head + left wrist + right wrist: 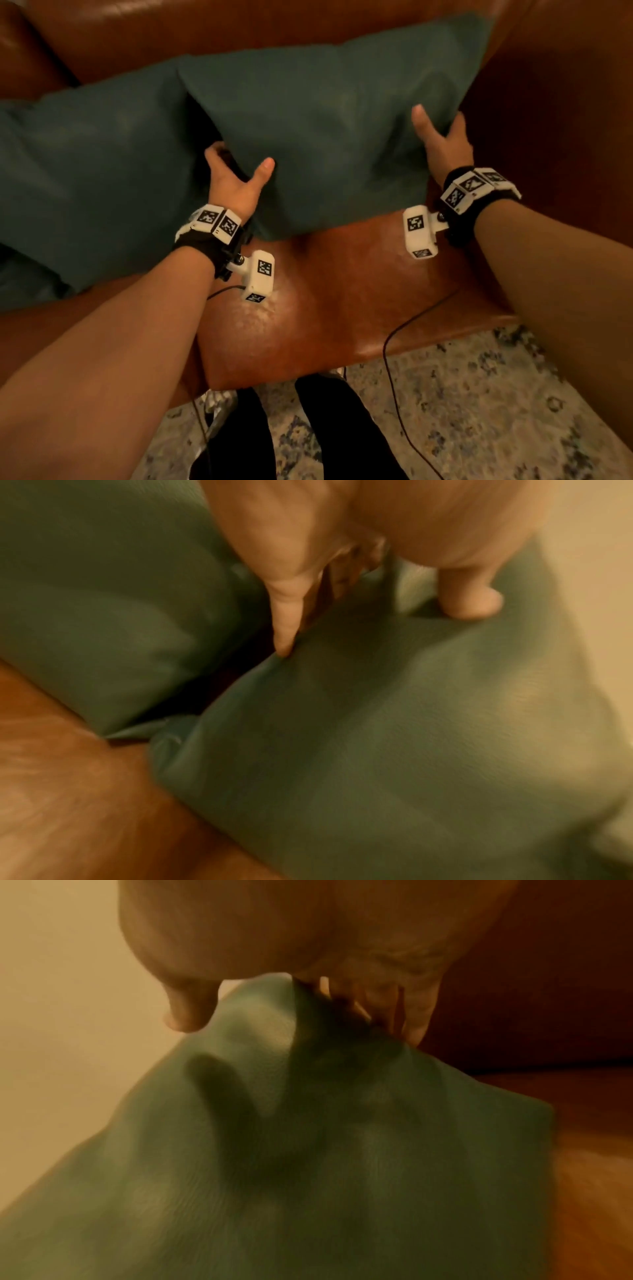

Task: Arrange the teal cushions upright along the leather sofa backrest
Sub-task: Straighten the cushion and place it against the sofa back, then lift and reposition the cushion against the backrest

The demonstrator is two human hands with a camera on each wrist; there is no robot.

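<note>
1. The soft, square teal fabric cushion [329,137] leans on the brown leather sofa backrest [239,31] at twelve o'clock, overlapping a second teal cushion [92,178] at nine o'clock.
2. Left hand [236,178] and right hand [442,140] each clasp a side edge, thumbs in front.
3. Likely light and squashy; edges hold best.
4. No containers visible.

Both wrist views are smeared with blur. The right cushion [329,137] hides the fingers of each hand behind its edges. The left cushion [89,178] runs off the head view's left edge.
</note>
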